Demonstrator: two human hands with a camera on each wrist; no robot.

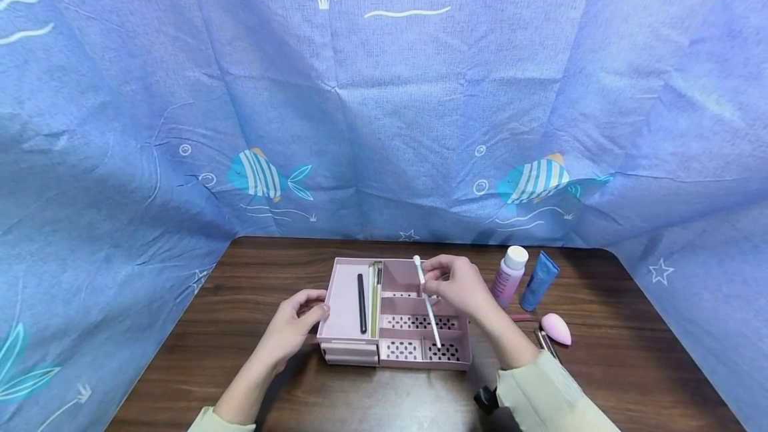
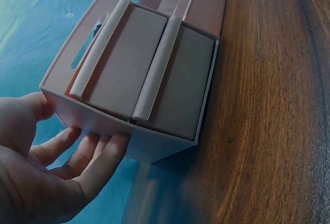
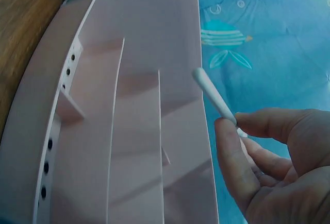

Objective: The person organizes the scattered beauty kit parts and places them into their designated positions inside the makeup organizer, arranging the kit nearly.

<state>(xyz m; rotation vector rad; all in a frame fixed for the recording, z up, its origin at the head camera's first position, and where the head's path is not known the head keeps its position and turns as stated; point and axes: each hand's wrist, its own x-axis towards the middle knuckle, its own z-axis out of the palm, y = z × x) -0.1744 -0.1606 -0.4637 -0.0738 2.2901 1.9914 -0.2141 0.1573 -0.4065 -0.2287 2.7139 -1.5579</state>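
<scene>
A pink makeup organizer (image 1: 343, 299) stands on the table, two drawers (image 2: 124, 64) at its left front and open compartments on its right. My left hand (image 1: 291, 324) touches the organizer's left side, fingertips (image 2: 117, 142) against the outer wall and fingers gently bent. Between thumb and fingers my right hand (image 1: 459, 285) pinches a slim white brush-like stick (image 1: 431, 315) near its upper part. The stick slants over the right compartments, its rounded end (image 3: 209, 87) showing past the thumb. On the organizer's left top lie a black pencil (image 1: 362, 303) and several brushes (image 1: 375, 299).
Right of the organizer stand a pink bottle (image 1: 508, 277) with a white cap and a blue tube (image 1: 539, 282). Closer in lie a pink makeup sponge (image 1: 556, 329), a red stick (image 1: 519, 317) and thin dark brushes (image 1: 547, 344). A black object (image 1: 486, 399) sits by the right sleeve.
</scene>
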